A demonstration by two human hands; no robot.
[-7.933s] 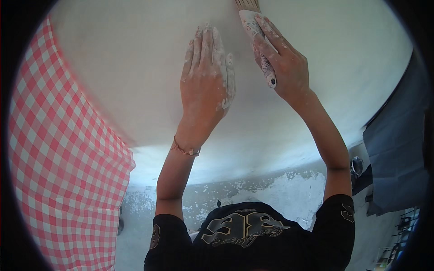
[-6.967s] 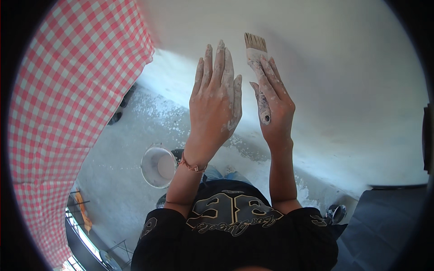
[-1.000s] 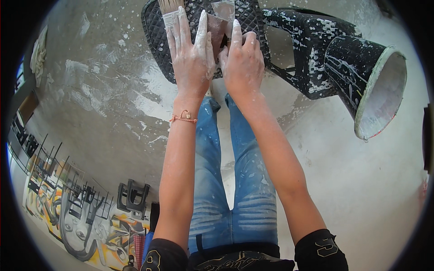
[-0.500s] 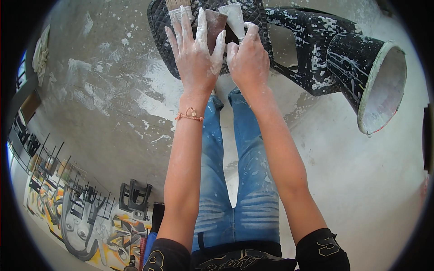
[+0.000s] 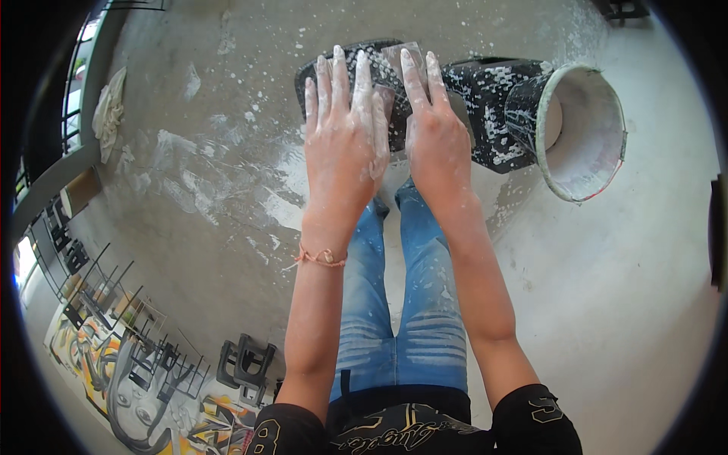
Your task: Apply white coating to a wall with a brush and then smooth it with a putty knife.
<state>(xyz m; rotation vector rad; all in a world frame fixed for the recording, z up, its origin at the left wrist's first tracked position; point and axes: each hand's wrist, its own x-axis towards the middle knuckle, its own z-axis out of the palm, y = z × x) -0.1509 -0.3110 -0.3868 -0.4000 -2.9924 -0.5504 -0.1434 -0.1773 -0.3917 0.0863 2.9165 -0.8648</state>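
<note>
My left hand [image 5: 345, 148], whitened with powder or paint, is stretched out with fingers spread over a dark quilted pad [image 5: 309, 68]. A brownish flat piece [image 5: 385, 95] shows beside its thumb, partly covered. My right hand [image 5: 438, 144] is beside it, index and middle fingers laid along the blade of a putty knife [image 5: 396, 54]; the handle is hidden under the palm. White-spattered and black, a plastic stool [image 5: 493, 95] lies just right of the pad. Against it rests a dark bucket [image 5: 542, 114], tilted, its whitish inside facing me.
The concrete floor [image 5: 205, 144] carries white smears and spatters. A pale cloth [image 5: 111, 114] lies at the far left. Black stools [image 5: 246, 364] and wire racks [image 5: 102, 280] stand by a painted mural wall [image 5: 144, 394] at lower left.
The view has shifted, so pad and bucket appear lower. My right hand has gone from pinching the putty knife to laying two fingers along its blade. The brush seen earlier is now hidden.
</note>
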